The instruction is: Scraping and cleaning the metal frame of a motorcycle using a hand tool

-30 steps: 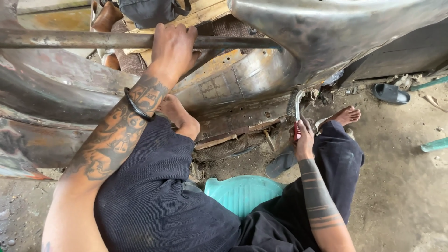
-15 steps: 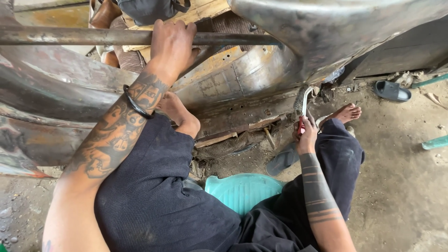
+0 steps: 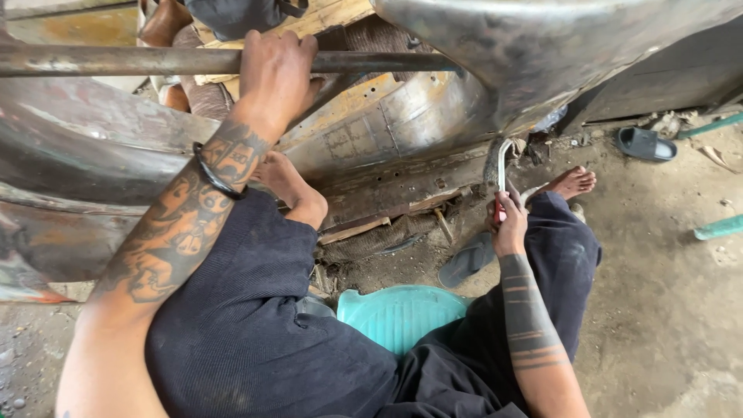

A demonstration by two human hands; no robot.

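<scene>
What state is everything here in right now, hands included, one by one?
Left hand: closed around the rusty horizontal metal bar.
Right hand: closed on the red-handled bent metal tool, its tip at the body's lower edge.
Bare grey metal vehicle body: stripped and rusty.
Teal plastic stool: sat on.
Grey sandal: off, beside the right leg.
Dark sandal: off, lying apart.

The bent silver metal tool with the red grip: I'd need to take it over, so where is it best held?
By the red handle end, where the right hand wraps the bent silver metal tool, coming from below: its hooked top goes under the rusty metal body.
</scene>
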